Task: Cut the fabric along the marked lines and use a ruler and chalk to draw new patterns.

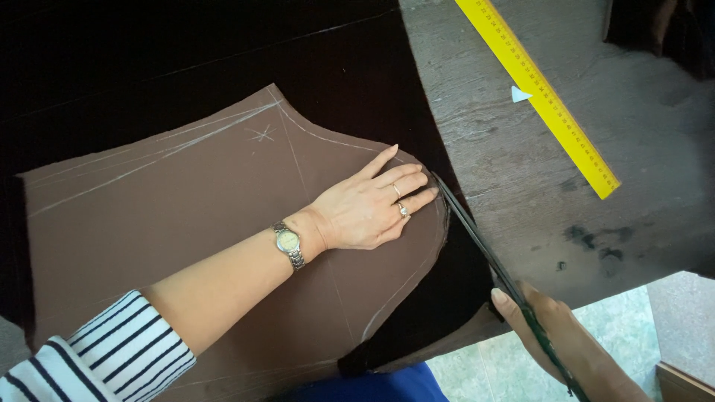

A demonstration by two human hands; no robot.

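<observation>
My left hand (pixel 365 208) lies flat, fingers spread, on a brown cut pattern piece (pixel 171 223) marked with white chalk lines. This piece rests on dark, almost black fabric (pixel 223 52) spread over the table. My right hand (pixel 558 335) at the lower right grips dark scissors (pixel 484 253). Their long blades reach up and left to the rounded edge of the brown piece, just beside my left fingertips. A wristwatch (pixel 288 243) sits on my left wrist, and rings are on two fingers.
A yellow ruler (pixel 544 97) lies diagonally on the worn grey wooden table (pixel 521 164), with a small white chalk triangle (pixel 519 94) beside it. The table's front edge runs at the lower right, above a pale tiled floor (pixel 633 313). Blue cloth (pixel 372 387) shows at the bottom.
</observation>
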